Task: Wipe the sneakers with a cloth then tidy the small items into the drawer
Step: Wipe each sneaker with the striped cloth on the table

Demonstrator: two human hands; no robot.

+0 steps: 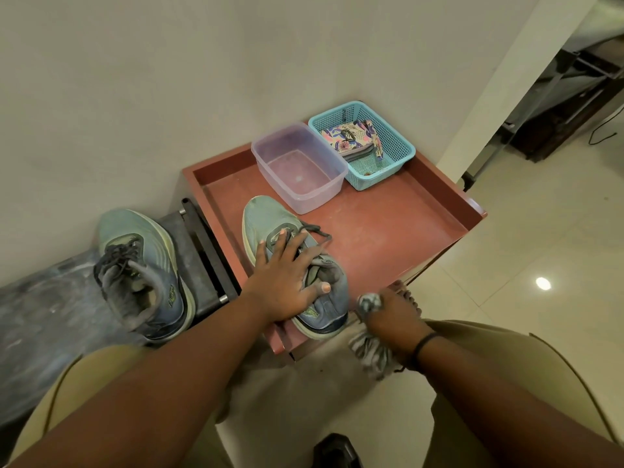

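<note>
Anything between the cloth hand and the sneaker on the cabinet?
Nothing visible. The right hand holds the cloth just right of the sneaker, at its heel, with a bare gap between. The left hand rests on its top.

a red-brown counter (388, 231) with a raised rim carries a sneaker (287, 258) at its near edge, a clear plastic tub (299, 167) behind it and a teal basket (388, 153) just beside the tub; a second sneaker (141, 271) rests on a dark ledge (199, 251) alongside.
</note>
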